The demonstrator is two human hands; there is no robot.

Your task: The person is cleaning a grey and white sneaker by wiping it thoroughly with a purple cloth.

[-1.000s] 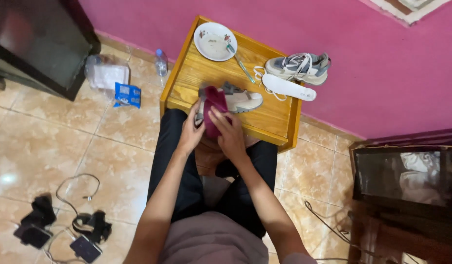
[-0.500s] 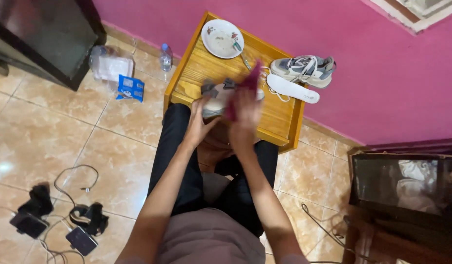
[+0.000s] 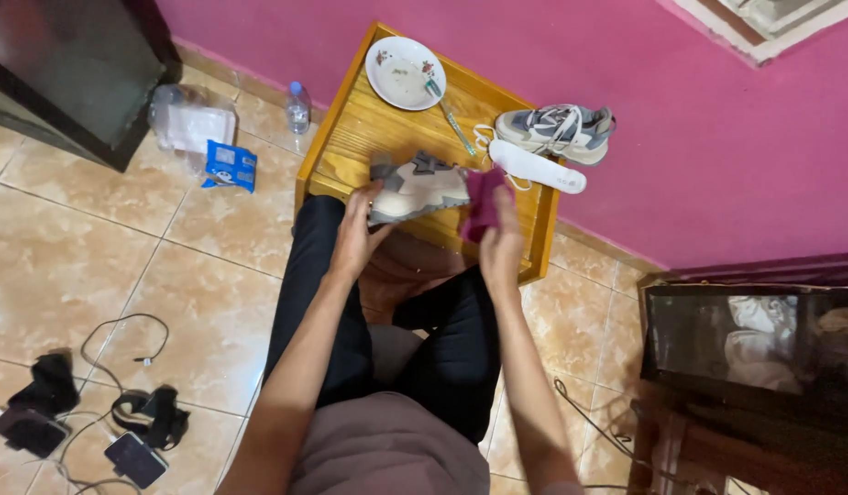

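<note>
Sneaker [image 3: 415, 188] and cloth were what we had in hand: the grey and cream shoe lay on its side at the near edge of the small wooden table [image 3: 351, 137], its long axis running left to right across us. Our left hand [image 3: 358, 234] gripped it from below at the heel end, fingers curled up around the sole. Our right hand [image 3: 503, 243] was closed on a magenta cloth [image 3: 484, 200], which touched the toe end, so the shoe lay to the left of those fingers and the cloth sat between them and the toe.

Compared with half a second earlier, our right hand had dropped from above the shoe to its right end, and the sneaker showed more plainly. The second sneaker [image 3: 557, 128], the white insole [image 3: 539, 167] and the plate [image 3: 406, 71] with its toothbrush [image 3: 456, 124] sat as before.
</note>
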